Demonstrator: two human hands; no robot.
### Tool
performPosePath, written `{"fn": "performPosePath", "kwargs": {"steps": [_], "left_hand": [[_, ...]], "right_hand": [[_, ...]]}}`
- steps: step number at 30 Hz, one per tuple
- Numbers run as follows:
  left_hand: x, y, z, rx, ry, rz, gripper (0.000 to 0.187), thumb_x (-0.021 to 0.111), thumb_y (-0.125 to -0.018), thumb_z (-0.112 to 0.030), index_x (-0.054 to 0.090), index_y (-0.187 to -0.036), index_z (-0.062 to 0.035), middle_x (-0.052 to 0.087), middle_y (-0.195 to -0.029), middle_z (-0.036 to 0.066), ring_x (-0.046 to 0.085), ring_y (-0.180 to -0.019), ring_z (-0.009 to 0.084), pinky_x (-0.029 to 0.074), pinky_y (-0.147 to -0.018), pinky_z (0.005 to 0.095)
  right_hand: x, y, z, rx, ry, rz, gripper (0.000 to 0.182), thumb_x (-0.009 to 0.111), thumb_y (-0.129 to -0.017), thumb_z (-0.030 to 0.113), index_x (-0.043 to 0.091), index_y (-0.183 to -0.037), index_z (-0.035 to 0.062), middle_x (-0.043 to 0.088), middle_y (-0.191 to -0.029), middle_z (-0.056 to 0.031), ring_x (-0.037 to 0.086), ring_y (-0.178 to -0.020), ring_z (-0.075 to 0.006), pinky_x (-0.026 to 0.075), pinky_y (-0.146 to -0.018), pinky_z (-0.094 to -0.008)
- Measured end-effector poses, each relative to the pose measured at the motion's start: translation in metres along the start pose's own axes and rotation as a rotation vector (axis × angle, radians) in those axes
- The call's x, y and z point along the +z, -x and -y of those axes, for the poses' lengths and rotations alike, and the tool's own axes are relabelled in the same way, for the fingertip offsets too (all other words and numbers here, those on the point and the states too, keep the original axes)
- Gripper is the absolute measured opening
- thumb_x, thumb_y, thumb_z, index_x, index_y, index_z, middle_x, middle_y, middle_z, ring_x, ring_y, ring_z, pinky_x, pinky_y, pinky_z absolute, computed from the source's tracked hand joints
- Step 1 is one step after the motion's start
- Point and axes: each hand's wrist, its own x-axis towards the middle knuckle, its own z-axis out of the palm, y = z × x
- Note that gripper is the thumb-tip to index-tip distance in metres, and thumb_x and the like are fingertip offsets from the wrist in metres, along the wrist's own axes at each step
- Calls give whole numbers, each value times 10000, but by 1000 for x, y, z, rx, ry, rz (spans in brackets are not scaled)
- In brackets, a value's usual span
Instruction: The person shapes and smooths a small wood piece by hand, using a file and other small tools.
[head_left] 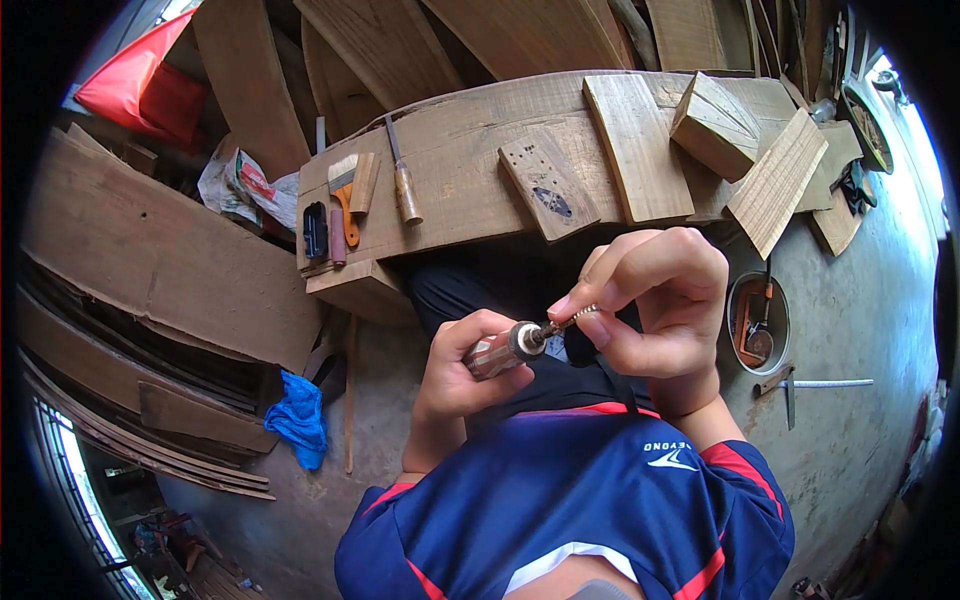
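My left hand (455,375) is closed around the reddish-brown handle of a small hand tool (505,348) with a metal chuck, held above my lap. A thin metal bit (570,320) sticks out of the chuck toward the right. My right hand (655,300) pinches the tip of that bit between thumb and forefinger. My dark trousers and blue-and-red shirt (580,500) lie below both hands.
A low wooden bench (470,170) in front of me carries a paintbrush (345,190), a chisel (403,185), a drilled wooden piece (548,185), boards and a block (715,125). On the concrete floor are a round tub of tools (757,322), a metal square (810,385) and a blue cloth (300,420).
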Motion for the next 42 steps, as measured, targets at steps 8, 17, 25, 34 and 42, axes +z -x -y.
{"fn": "performPosePath", "kwargs": {"steps": [8,17,25,34,42], "left_hand": [[0,0,0,-3,-11,5,312,826,-754,-108,665,-1004,-12,626,-724,-18,518,-634,28,375,-578,198],[0,-2,0,-42,2,39,301,812,-764,-85,655,-1012,-17,616,-737,-13,502,-647,27,365,-590,199],[2,-3,2,-83,2,22,316,792,-769,-47,638,-1042,-7,640,-800,-6,526,-699,28,384,-618,202],[-1,-2,-15,-220,239,127,367,736,-823,-139,604,-1127,18,611,-790,15,504,-664,33,382,-604,197],[-3,2,-14,-211,242,139,412,713,-844,-185,571,-1176,13,628,-775,43,490,-576,27,362,-518,182]], "right_hand": [[3,2,2,28,-7,-41,266,681,-658,-127,543,-809,42,664,-707,-130,714,-683,-231,555,-627,-290],[-4,10,-9,-9,-84,-97,322,729,-743,-128,583,-1012,-26,662,-835,-69,713,-721,-132,564,-664,-222],[-14,10,-8,51,-88,-55,168,677,-800,-126,655,-947,-46,727,-883,-126,711,-741,-122,550,-632,-211],[-23,10,2,188,-150,-34,148,644,-796,-160,599,-887,-52,692,-794,-180,730,-721,-208,534,-480,-205],[-25,18,0,253,-185,-85,165,622,-825,-140,550,-906,-16,716,-848,-233,691,-618,-153,503,-456,-196]]}}
